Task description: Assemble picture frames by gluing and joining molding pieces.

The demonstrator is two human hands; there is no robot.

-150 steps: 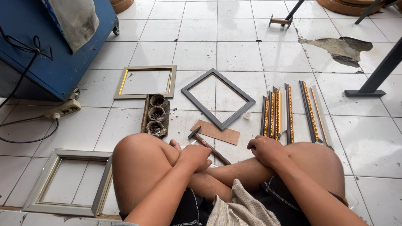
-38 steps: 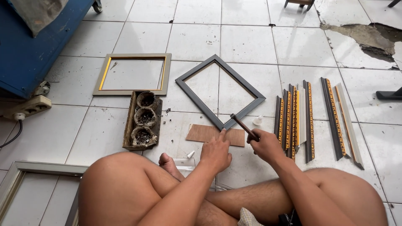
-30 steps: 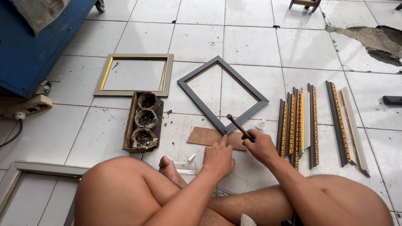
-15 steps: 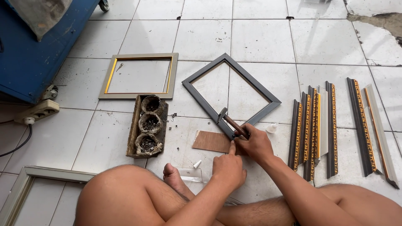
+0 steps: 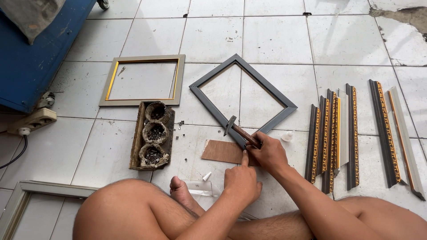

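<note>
White floor tiles (image 5: 275, 31); right hand (image 5: 267, 153) grips hammer (image 5: 238, 130), left hand (image 5: 242, 180) points.

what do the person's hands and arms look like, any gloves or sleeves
Both are bare. The left hand and right hand have no gloves, and no rings, watch or bands show. Both forearms are uncovered, with no sleeves in view, and show some fine hair.

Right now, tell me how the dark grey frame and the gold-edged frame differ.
The dark grey frame lies turned like a diamond; the gold-edged frame lies square to the tiles. The right hand holds a hammer at the grey frame's near corner; the gold-edged frame lies untouched. Both are empty and flat on the floor.
</note>
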